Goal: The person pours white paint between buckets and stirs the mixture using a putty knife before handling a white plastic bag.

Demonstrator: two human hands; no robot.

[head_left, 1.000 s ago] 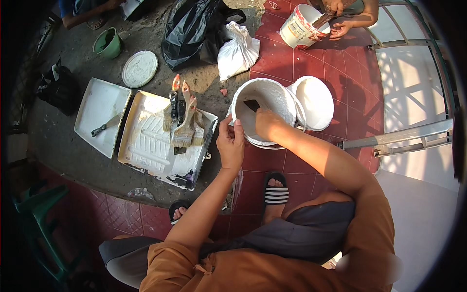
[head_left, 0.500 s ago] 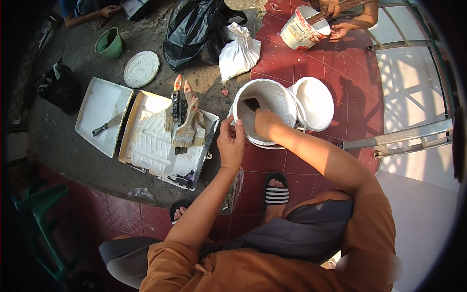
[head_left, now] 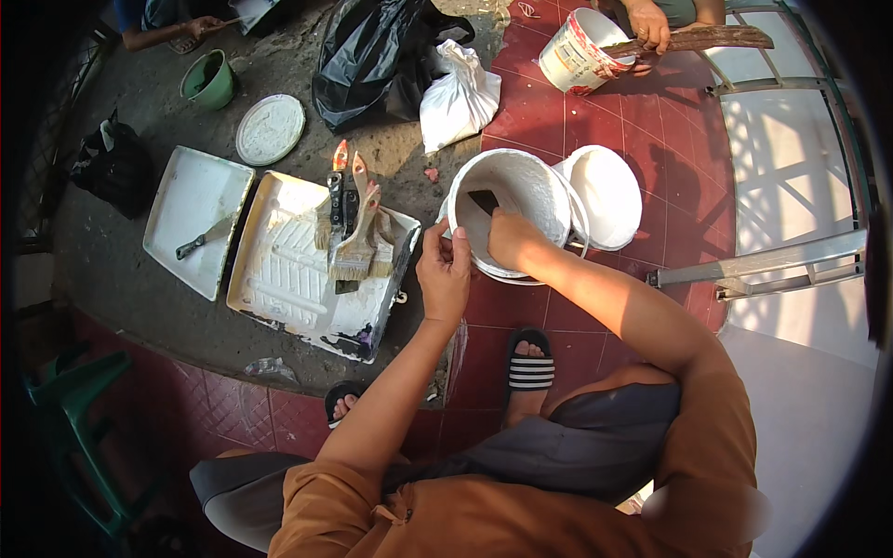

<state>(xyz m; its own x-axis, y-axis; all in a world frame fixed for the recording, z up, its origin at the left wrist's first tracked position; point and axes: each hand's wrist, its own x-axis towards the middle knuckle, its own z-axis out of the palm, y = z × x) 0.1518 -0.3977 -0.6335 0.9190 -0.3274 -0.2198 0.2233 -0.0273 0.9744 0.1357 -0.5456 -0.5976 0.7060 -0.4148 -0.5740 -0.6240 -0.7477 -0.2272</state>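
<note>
Little has altered over the last second: the left hand remains on the near rim of the white bucket, fingers pinched over the edge, and the right hand remains inside the bucket, closed on a dark flat tool whose blade lies against the paint-coated inner wall; the tool appears to have shifted only slightly along that wall, which suggests scraping or stirring is in progress and not finished. The bucket stands on the red tiled floor directly ahead of both hands, with its white lid touching it on the far right side. To the left of the left hand lies a paint tray carrying several brushes; further left is a flat white tray with a small trowel. Beyond the hands, another person's hand holds a wooden stick across a second bucket; that stick now lies flatter across the rim than before.
</note>
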